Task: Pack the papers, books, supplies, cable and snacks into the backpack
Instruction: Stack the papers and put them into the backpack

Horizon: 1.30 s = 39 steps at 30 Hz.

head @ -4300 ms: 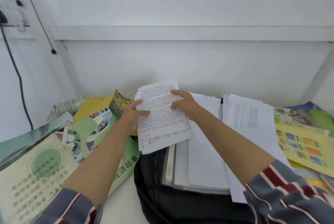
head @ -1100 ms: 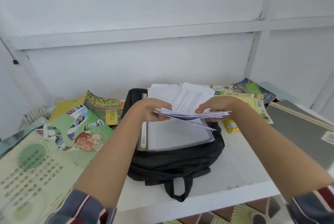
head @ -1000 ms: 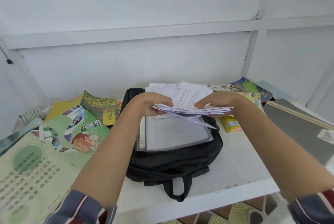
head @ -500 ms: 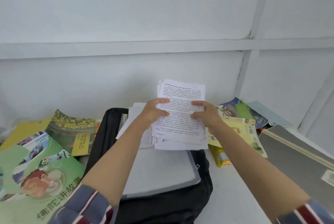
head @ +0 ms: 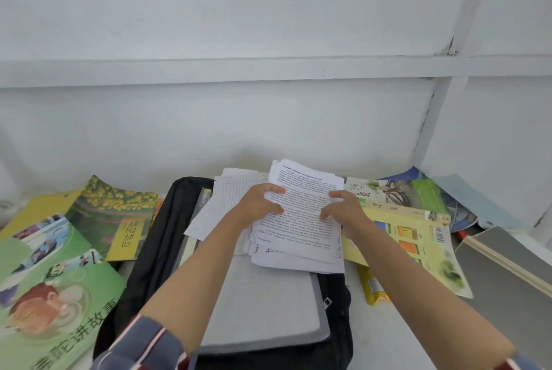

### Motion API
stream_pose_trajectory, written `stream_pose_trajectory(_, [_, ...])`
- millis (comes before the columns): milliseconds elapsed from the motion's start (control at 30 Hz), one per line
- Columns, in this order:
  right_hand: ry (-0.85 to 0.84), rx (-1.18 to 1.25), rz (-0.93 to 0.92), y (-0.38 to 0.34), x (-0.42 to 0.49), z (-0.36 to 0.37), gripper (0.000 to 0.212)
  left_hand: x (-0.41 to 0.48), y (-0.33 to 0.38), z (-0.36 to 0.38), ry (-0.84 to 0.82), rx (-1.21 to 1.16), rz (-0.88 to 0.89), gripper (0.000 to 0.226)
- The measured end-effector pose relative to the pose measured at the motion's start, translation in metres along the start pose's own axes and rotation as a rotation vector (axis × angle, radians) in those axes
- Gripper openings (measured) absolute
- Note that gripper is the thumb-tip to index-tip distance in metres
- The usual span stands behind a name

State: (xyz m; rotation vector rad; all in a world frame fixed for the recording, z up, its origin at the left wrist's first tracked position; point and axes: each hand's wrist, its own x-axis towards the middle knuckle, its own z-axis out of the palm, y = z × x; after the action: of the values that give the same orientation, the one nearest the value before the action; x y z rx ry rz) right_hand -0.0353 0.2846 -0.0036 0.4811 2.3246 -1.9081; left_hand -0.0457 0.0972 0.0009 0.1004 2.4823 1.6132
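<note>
Gripping the papers (head: 301,229) by their two side edges, the left hand (head: 255,209) and right hand (head: 345,212) were each clamped on the stack, fingers curled onto the printed top sheet. The stack sat over the far end of the backpack (head: 155,238), above a grey folder (head: 263,310) that covered most of the bag.

The papers looked light, limp and loose. The lower sheets had fanned out past the top one at the near edge, so nothing seemed to bind them. Such a stack would likely sag in the middle and shed sheets if pinched at one corner. Holding both long edges at mid-height, as here, seemed the soundest grip, with a tap on the folder to square the pile.

Much was hard to read. The bag's opening was hidden under folder and papers, so I could not tell whether the folder lay inside it or on top. Whether the stack's near edge rested on the folder or hung clear was also unclear. A lined sheet (head: 227,205) behind the left hand was half covered. Books (head: 412,229) overlapped at the right, and a yellow snack (head: 372,289) on the desk (head: 388,336) was partly tucked beneath them. No cable could be made out.
</note>
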Motion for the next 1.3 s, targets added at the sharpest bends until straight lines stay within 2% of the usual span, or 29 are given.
stream_pose_trajectory(200, [-0.026, 0.152, 0.029, -0.004, -0.002, 0.001, 0.053, -0.005, 0.009, -0.001, 0.037, -0.047, 0.04, 0.046])
stream_pose_trajectory(500, [0.018, 0.228, -0.013, -0.017, -0.009, -0.004, 0.035, -0.013, 0.019, -0.002, 0.117, -0.095, 0.119, 0.054])
stream_pose_trajectory(733, [0.053, 0.246, -0.073, -0.026, -0.038, -0.006, 0.034, -0.031, 0.025, -0.005, 0.067, -0.21, 0.165, 0.06])
stream_pose_trajectory(1000, [0.088, 0.263, -0.264, -0.037, -0.104, -0.008, 0.048, -0.079, 0.046, -0.017, -0.017, -0.451, 0.288, 0.064])
stream_pose_trajectory(1167, [0.042, 0.273, -0.404, -0.044, -0.14, -0.015, 0.05, -0.1, 0.054, -0.033, -0.059, -0.647, 0.295, 0.061])
stream_pose_trajectory(1300, [-0.029, 0.331, -0.502, -0.057, -0.158, -0.019, 0.05, -0.109, 0.067, -0.05, -0.048, -0.703, 0.312, 0.062])
